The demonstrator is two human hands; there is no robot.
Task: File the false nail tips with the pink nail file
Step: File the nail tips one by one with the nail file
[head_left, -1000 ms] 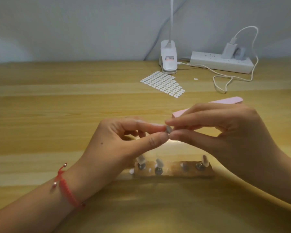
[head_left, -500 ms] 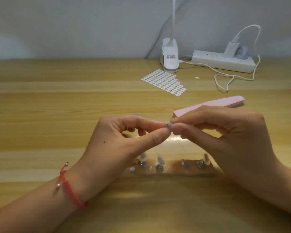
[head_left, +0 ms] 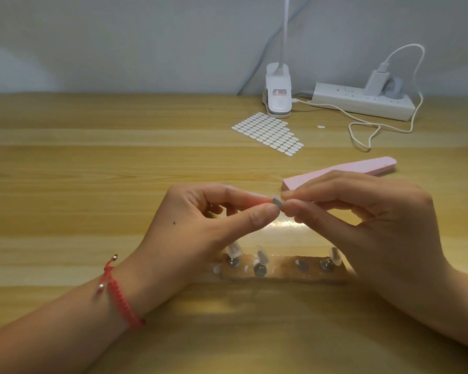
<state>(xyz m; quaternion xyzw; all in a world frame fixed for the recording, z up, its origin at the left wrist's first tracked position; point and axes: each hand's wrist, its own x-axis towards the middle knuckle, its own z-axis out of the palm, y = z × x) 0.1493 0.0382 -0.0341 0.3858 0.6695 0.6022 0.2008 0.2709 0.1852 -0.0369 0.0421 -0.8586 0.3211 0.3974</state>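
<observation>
Glossy wood table [head_left: 92, 171]; matt pink nail file [head_left: 362, 168]; white plastic power strip [head_left: 362, 102].

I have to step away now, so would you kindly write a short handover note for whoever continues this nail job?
Left hand: fingertips pinch a small grey piece above the table.
Right hand: fingertips pinch the same piece from the other side.
Pink nail file: flat on the table behind the right hand, untouched.
Wooden holder: near the front edge, below the hands, with clear false nail tips standing on its pegs.
Done: no filing is visible.
Left: pick up the file and file the tips.
</observation>
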